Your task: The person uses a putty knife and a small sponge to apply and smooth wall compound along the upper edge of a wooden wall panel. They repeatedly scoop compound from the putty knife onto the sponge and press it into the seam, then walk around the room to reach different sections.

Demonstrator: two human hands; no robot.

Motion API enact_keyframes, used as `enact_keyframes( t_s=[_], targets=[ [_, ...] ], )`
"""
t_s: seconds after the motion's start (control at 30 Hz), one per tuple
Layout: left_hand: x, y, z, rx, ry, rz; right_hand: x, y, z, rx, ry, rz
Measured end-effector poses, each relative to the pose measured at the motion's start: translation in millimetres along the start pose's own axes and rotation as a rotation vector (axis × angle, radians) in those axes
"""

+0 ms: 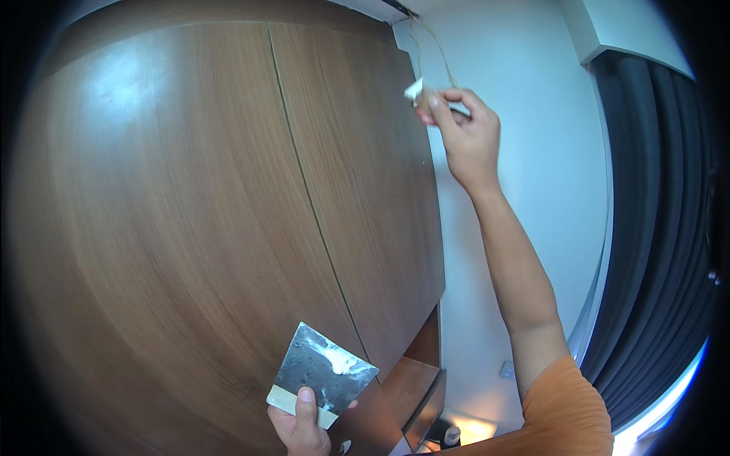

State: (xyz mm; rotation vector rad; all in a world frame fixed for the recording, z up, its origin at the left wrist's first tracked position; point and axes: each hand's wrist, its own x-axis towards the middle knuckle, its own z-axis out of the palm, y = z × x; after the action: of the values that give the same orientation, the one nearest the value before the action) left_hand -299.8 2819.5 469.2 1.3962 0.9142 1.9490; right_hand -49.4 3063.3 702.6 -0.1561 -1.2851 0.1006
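Observation:
My left hand (302, 432) grips a wide putty knife (312, 376) by its pale back strip, thumb on top. Smears and a lump of white filler (341, 362) lie on its grey blade. Raised at the upper right, my right hand (470, 137) closes around a small putty knife, mostly covered by the fingers. White filler (413, 90) sits at its tip, close to the edge of the wooden panel. Thin wires (439, 45) hang from a dark gap in the ceiling (401, 7), just above and behind my right hand.
Tall brown wood-grain panels (190, 205), split by a vertical seam, fill the left and middle. A pale wall (525, 137) stands to the right, then a dark pleated curtain (646, 228). Low down are a dark-edged screen (426, 410), a wall socket (507, 370) and a warm glow.

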Motion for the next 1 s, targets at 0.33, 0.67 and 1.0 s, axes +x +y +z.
enact_keyframes(
  t_s=[0.33, 0.67, 1.0],
  targets=[
    [8.3, -5.3, -13.1, 0.004, -0.067, -0.031, 152.4, 89.5, 63.2, -0.268, 0.35, 0.19],
    [10.4, -3.5, -13.3, 0.02, -0.123, -0.004, 205.2, 105.6, 99.2, -0.481, 0.519, 0.319],
    [1.5, 11.1, -15.8, 0.173, -0.002, -0.108, 221.2, 111.2, 102.5, -0.482, 0.586, 0.363]
  ],
)
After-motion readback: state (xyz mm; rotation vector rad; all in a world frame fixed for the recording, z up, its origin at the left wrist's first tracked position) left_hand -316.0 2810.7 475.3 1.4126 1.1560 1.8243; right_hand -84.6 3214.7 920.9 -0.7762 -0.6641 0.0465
